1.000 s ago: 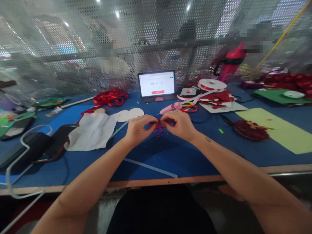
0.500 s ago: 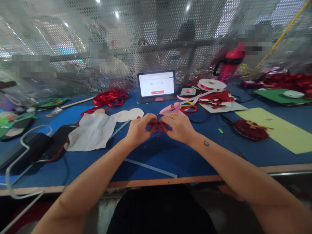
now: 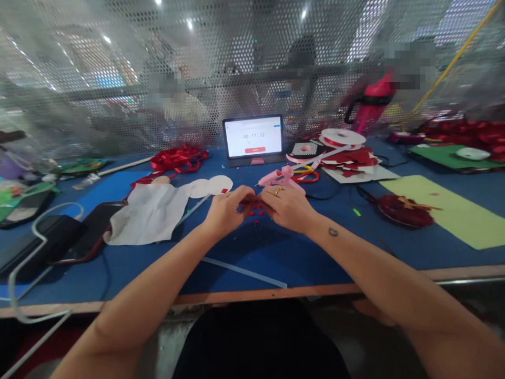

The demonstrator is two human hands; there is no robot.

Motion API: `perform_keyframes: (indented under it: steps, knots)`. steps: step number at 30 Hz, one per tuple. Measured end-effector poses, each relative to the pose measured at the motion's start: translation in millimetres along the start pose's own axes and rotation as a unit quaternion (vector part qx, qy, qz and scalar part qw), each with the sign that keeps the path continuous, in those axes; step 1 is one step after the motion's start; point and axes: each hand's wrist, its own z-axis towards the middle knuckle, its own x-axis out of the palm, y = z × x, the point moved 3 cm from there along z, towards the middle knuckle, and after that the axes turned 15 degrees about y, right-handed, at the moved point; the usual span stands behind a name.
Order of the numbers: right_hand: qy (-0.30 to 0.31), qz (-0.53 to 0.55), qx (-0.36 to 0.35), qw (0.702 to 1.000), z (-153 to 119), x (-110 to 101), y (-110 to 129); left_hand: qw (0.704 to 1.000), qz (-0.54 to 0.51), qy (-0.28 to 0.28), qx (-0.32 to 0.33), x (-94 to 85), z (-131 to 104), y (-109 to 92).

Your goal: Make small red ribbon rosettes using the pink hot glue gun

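My left hand (image 3: 229,210) and my right hand (image 3: 287,207) meet at the middle of the blue table, thumbs and forefingers pinched close together. What lies between their fingertips is too small and covered to make out, though a bit of red shows there. Small red pieces (image 3: 256,213) are scattered on the table just under the fingers. A pink glue gun (image 3: 284,177) lies right behind my right hand. White round discs (image 3: 213,186), one bearing a small red piece, lie behind my left hand.
A tablet (image 3: 253,136) showing a timer stands at the back. Ribbon spools (image 3: 342,137) and red-handled scissors (image 3: 311,177) are behind on the right. White cloth (image 3: 152,213) and a phone (image 3: 89,234) lie left; a glue stick (image 3: 244,272) is near the front edge (image 3: 276,292).
Both hands have shifted very slightly, and the fingertips are now closer together. The timer has gone from 11:31 to 11:32.
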Motion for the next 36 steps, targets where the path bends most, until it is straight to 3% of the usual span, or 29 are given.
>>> perform_keyframes:
  steps: [7, 19, 30, 36]
  knots:
    - [0.040, -0.007, 0.007, 0.999, 0.2, -0.8, -2.7, 0.999, 0.014, 0.031, 0.027, 1.4, 3.4, 4.0]
    - [0.029, 0.090, 0.036, 0.995, -0.3, -0.7, -4.9, 0.998, 0.055, 0.037, 0.018, 1.0, 1.3, -0.8]
    - [0.069, 0.059, 0.018, 0.996, -1.5, 8.8, -2.8, 0.989, -0.010, 0.144, -0.044, 6.5, 4.1, 4.8]
    - [0.092, 0.102, 0.027, 0.990, -1.5, 9.5, -1.2, 0.970, 0.059, 0.215, -0.100, 0.2, 7.9, 5.2]
